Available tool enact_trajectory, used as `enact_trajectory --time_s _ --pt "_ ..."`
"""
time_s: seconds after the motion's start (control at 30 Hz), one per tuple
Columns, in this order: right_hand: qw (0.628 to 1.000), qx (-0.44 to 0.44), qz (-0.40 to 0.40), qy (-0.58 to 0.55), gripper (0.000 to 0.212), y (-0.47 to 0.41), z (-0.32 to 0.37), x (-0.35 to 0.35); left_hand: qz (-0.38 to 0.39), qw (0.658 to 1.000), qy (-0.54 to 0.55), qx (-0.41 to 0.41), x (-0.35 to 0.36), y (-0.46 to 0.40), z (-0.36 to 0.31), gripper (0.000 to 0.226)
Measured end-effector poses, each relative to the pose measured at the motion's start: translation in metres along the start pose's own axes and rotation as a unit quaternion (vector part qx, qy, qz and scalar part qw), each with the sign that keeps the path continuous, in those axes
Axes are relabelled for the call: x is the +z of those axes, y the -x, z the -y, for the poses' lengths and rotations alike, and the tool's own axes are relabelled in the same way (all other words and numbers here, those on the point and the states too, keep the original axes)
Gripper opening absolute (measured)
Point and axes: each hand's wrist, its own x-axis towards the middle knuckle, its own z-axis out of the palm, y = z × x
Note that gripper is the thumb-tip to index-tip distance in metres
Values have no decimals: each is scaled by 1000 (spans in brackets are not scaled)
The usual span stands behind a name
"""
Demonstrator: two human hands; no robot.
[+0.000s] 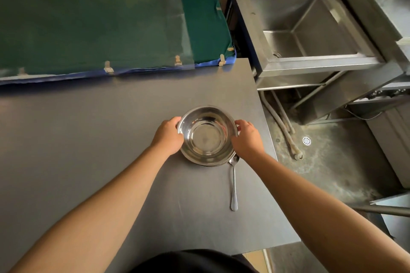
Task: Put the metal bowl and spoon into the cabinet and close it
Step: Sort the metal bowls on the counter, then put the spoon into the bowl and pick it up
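Observation:
A shiny metal bowl (pixel 206 135) sits upright and empty on the dark grey countertop (pixel 88 139). My left hand (pixel 169 137) grips its left rim and my right hand (pixel 247 138) grips its right rim. A metal spoon (pixel 233 184) lies on the counter just right of the bowl, its scoop tucked partly under the bowl's near edge and its handle pointing toward me. No cabinet is visible in this view.
A green cloth-covered surface (pixel 99 17) with a blue edge lies beyond the counter. A stainless steel sink (pixel 310 29) stands at the upper right, with pipes and a floor drain (pixel 306 141) below. The counter's right edge drops to the floor.

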Motion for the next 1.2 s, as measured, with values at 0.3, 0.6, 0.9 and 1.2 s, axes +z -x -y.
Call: enact_trajectory --time_s 0.3,0.6,0.9,1.2 --pt "1000 7 -9 26 31 2 -18 14 42 998 4 -41 23 -6 11 66" --pt "999 -26 4 30 33 11 -23 23 22 998 3 -61 28 0 22 67" --pt "999 -21 20 23 38 34 -31 29 11 997 31 -74 18 22 49 61" --pt "996 45 33 67 37 68 -56 43 5 996 28 -90 10 51 76 64"
